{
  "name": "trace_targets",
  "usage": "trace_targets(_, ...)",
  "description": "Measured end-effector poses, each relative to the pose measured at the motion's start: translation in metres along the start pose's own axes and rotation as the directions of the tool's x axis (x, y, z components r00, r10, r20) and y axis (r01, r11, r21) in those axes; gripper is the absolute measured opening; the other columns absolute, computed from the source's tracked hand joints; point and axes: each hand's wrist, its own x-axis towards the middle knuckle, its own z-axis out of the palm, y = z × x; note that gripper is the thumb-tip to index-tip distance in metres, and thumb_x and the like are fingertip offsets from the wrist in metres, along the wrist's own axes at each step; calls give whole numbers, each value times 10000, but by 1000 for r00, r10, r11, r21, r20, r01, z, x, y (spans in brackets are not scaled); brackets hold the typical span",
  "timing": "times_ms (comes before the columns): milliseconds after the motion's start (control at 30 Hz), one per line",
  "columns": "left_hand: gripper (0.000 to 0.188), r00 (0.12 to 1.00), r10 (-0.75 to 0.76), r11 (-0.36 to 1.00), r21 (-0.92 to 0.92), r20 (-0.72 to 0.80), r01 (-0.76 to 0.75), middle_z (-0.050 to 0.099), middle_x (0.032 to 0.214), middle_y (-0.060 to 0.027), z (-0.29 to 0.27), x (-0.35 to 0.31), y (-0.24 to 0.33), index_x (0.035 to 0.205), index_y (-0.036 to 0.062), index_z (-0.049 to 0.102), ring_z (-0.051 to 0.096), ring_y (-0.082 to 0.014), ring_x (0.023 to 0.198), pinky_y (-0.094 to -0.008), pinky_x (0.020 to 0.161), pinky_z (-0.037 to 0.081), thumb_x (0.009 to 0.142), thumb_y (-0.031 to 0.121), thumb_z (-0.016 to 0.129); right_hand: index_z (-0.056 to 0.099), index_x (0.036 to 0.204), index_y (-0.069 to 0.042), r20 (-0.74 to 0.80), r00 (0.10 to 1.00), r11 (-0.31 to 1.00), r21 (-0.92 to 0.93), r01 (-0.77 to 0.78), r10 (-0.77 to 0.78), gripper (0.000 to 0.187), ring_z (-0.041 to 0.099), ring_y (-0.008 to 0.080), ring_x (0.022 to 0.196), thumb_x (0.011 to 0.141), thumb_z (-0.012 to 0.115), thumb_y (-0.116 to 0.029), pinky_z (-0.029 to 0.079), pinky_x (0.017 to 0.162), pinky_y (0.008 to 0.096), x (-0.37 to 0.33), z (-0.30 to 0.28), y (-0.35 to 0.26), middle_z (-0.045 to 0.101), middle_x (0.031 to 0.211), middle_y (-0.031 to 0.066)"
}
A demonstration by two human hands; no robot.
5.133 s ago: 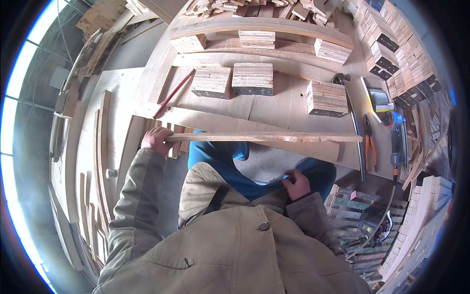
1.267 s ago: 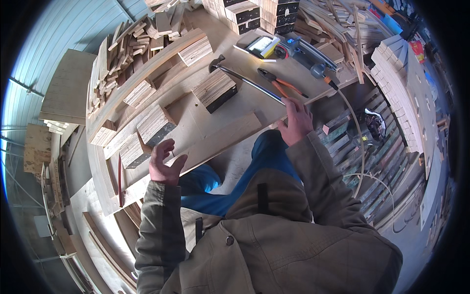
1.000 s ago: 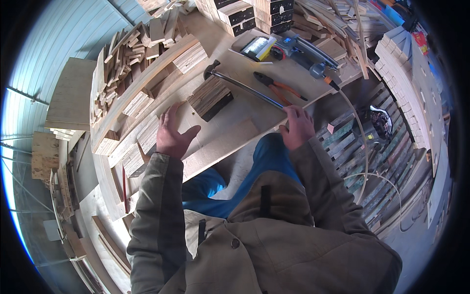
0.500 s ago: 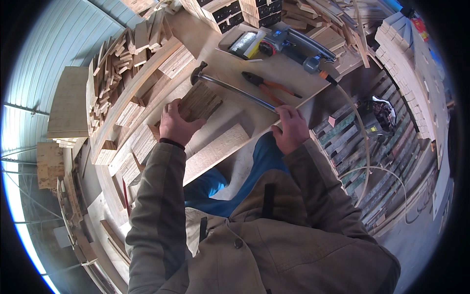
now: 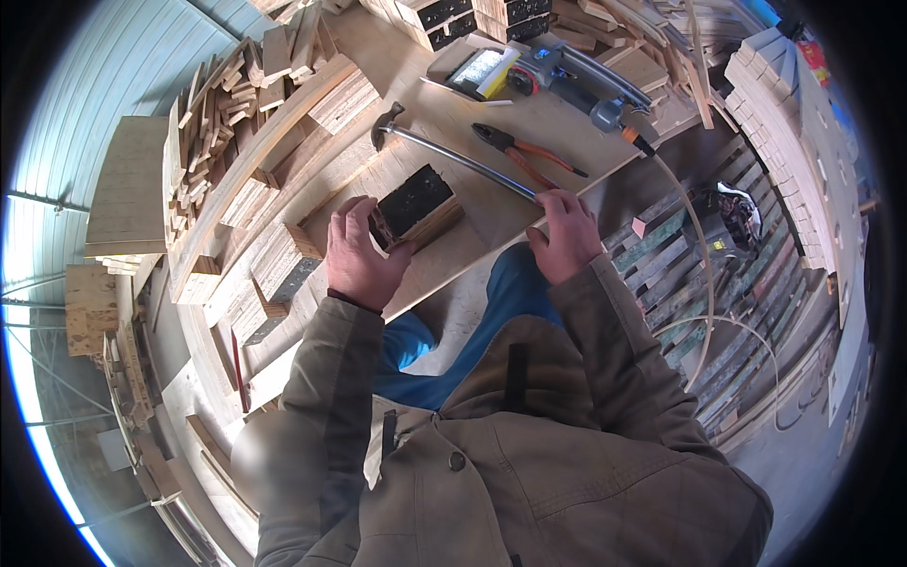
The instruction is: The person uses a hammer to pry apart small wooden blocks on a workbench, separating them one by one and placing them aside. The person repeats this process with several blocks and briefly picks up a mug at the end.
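"One broad wooden table [image 5: 586, 142] spreads out before a worker in a drab jacket [image 5: 529, 444]. What is the biggest piece on it?"

"A long board [image 5: 260, 170], raised on three blocks [image 5: 250, 200], apparently to hold it clear of the surface."

"And the nail gun [image 5: 572, 90]?"

"It lies toward the far right, its hose [image 5: 699, 246] running off the table's edge, probably to keep the line out of the working area."

"The hammer [image 5: 461, 159]?"

"Flat, head away, handle slanting toward the right hand [image 5: 567, 231], an arrangement that suggests easy reach. That hand is loosely curled at the near edge, thumb apart from fingers; whether they grip the handle's end cannot be told."

"Where is the dark-faced block [image 5: 416, 203]?"

"Near the table's front edge, between the hands, black side up. The left hand [image 5: 364, 255] has its end between thumb and fingers, a grasp that seems suited to steadying or turning it. Whether it is lifted is unclear."

"Smaller items?"

"Orange-handled pliers [image 5: 515, 148] beyond the hammer, seemingly set aside, and a thin red stick [image 5: 238, 373] at far left."
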Motion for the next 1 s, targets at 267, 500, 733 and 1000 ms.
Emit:
trace_targets(267,780,940,-183,966,-128,287,227,688,1228,-200,-5,12,-15,1345,5,631,686,-373,1130,-458,992,566,695,267,973,625,1313,-75,-74,996,999,-22,42,-44,524,621,413,1218,826,818,-99,484,1034,533,11,-3,5,669,1286,154)
trace_targets(500,733,995,-77,997,7,66,77,696,1184,-184,-9,6,-11,1300,45,646,689,-375,1090,-462,954,570,662,213,966,631,1318,-88,-60,998,996,-91,-2,-3,511,608,403,1252,843,817,-128,473,1054,534,24,-8,20,650,1318,155)
trace_targets(733,878,996,73,990,126,-57,-65,636,1316,-160,-15,-32,-13,1401,99,557,635,-391,1176,-505,1012,536,635,155,984,633,1316,-90,-61,998,991,-132,-6,-2,507,601,392,1279,851,822,-157,466,1068,539,25,1,19,644,1337,151)
trace_targets(1000,855,994,92,996,0,-64,-92,613,1368,-150,-4,-85,8,1338,85,615,598,-400,1279,-514,1066,517,573,162,988,620,1337,-110,-18,1000,984,-173,-29,26,516,588,397,1305,861,811,-173,458,1086,555,28,8,20,622,1385,138)
